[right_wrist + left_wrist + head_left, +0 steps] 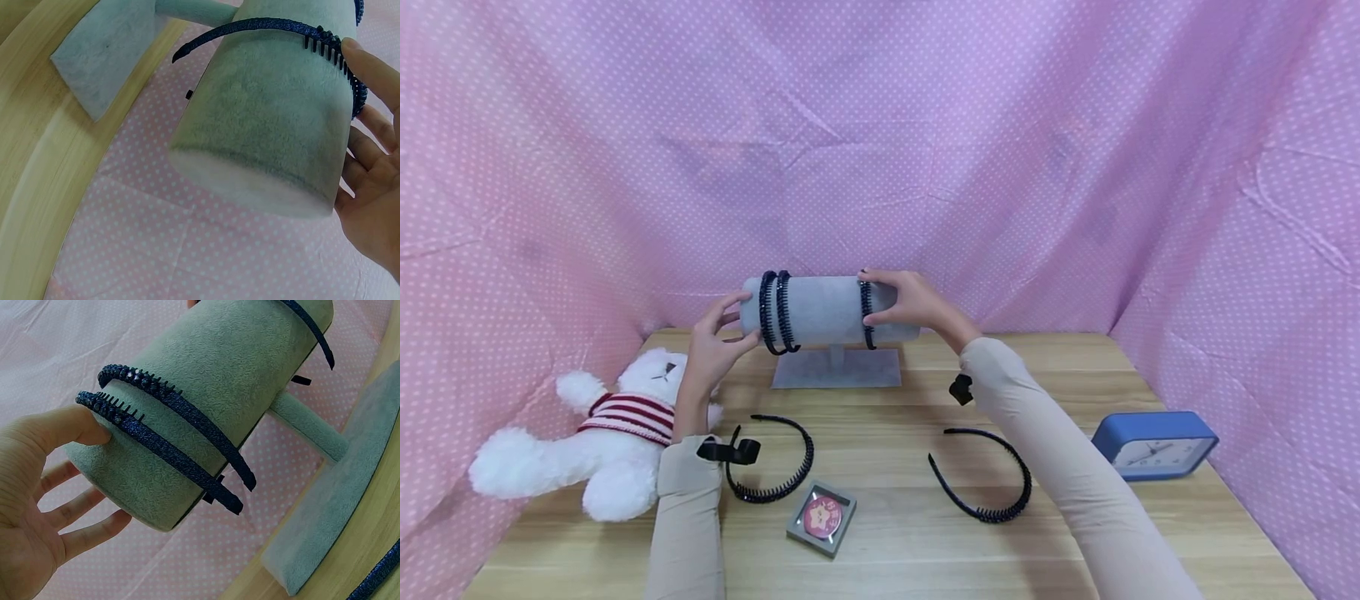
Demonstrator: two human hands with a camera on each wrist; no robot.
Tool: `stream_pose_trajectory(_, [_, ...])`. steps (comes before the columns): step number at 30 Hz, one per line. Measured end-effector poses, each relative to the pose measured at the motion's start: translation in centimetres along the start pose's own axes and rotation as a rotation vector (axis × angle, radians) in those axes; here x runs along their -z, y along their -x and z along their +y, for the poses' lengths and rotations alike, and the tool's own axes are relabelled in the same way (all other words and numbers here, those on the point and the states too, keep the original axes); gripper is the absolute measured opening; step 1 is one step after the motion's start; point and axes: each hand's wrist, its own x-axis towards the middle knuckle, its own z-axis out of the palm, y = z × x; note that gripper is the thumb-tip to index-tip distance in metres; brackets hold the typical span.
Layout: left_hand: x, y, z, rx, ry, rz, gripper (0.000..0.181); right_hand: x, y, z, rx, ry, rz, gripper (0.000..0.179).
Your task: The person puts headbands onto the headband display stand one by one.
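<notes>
Flanking sleeves (688,517): bear (621,467), clock (1150,429). Left grip (709,354) wide, holding roll (827,308); right grip (917,302) half-spread, pinching headband (870,337).

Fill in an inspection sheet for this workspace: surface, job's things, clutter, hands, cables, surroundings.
Surface: wood-grain table.
Job's things: grey stand carrying three dark headbands; left loose headband and right loose headband lie on the table.
Clutter: white plush bear, square case with a pink disc, blue clock.
Left hand: holds the stand's left end.
Right hand: pinches the rightmost headband on the stand.
Cables: nothing seen.
Surroundings: pink dotted cloth behind and at both sides.
</notes>
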Motion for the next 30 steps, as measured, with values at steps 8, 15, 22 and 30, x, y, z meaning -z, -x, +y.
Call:
stream_pose_trajectory(8, [0.2, 0.0, 0.0, -0.023, -0.006, -0.010, 0.056, -0.2, -0.4, -0.6, -0.017, -0.011, -0.007, 0.077])
stream_pose_trajectory(15, [0.6, -0.6, -2.8, -0.062, 0.014, -0.023, 0.058, -0.4, -0.7, -0.8, -0.014, -0.014, -0.013, 0.076])
stream_pose_trajectory(22, [0.9, -0.9, -4.1, -0.069, 0.017, -0.046, 0.058, -0.5, -0.9, -1.1, -0.040, -0.010, -0.031, 0.076])
stream_pose_trajectory(30, [1.1, -0.9, -4.1, -0.095, 0.057, -0.056, 0.058, -1.0, -1.5, -1.4, -0.009, -0.016, -0.037, 0.075])
